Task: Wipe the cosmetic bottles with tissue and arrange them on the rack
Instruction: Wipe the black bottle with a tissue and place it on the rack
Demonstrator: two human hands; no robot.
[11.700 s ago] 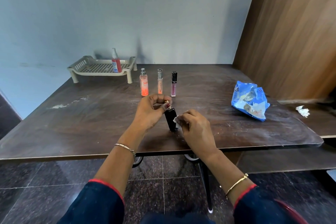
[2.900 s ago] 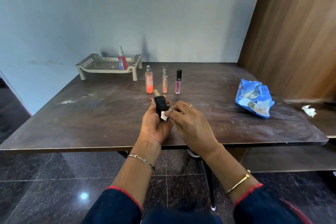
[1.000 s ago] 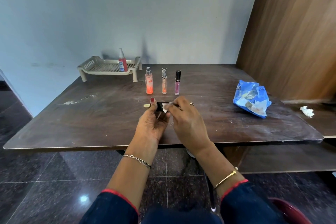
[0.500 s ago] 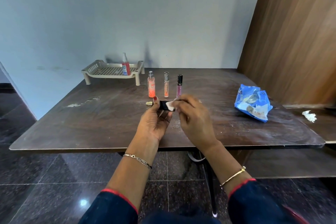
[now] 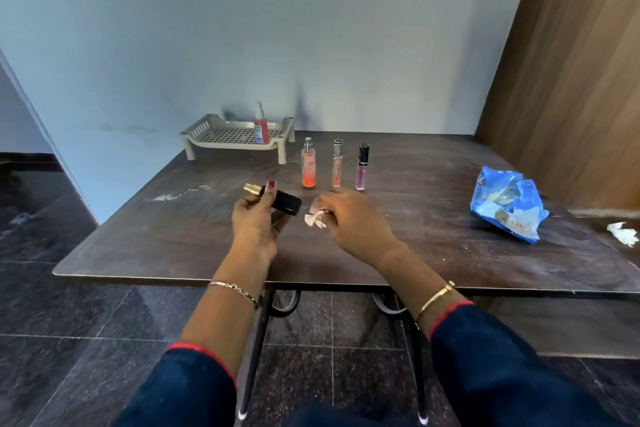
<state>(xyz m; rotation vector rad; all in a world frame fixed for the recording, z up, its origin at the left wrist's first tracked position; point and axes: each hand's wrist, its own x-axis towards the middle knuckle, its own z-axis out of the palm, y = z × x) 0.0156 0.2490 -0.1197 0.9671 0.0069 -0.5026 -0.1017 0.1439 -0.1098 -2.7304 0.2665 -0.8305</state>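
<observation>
My left hand (image 5: 256,222) grips a black bottle (image 5: 285,203) with a gold nozzle, held on its side above the table. My right hand (image 5: 349,222) pinches a small white tissue (image 5: 314,219) just to the right of the bottle, a short gap between them. Behind my hands three bottles stand in a row: an orange spray bottle (image 5: 308,166), a slim peach tube (image 5: 337,166) and a pink tube with a black cap (image 5: 361,170). The beige rack (image 5: 207,137) sits at the table's back left, with a red bottle (image 5: 260,126) standing on it.
A crumpled blue tissue packet (image 5: 507,206) lies at the right of the dark wooden table (image 5: 138,236). A used white tissue wad (image 5: 623,234) rests on a lower surface further right. A wooden panel rises at the right, a wall behind.
My right hand has pulled the tissue off the black bottle and moved right and down. My left hand keeps the bottle on its side, shifted slightly left.
</observation>
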